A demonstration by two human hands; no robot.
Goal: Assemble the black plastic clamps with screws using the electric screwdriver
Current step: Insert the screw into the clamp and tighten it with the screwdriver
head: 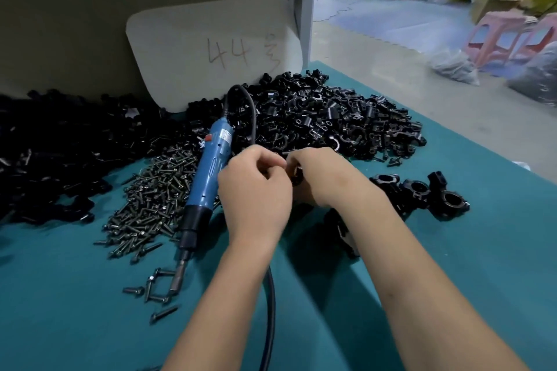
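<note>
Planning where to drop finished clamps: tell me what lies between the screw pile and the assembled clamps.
In the head view: the blue screwdriver, both hands and a black cable.

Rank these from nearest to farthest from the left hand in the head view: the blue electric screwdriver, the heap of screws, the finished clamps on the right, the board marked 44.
1. Blue electric screwdriver: lying right beside the left hand, on its left.
2. Heap of screws: farther left, past the screwdriver.
3. Finished clamps: off to the right, past the right hand.
4. Board marked 44: propped at the back.
</note>
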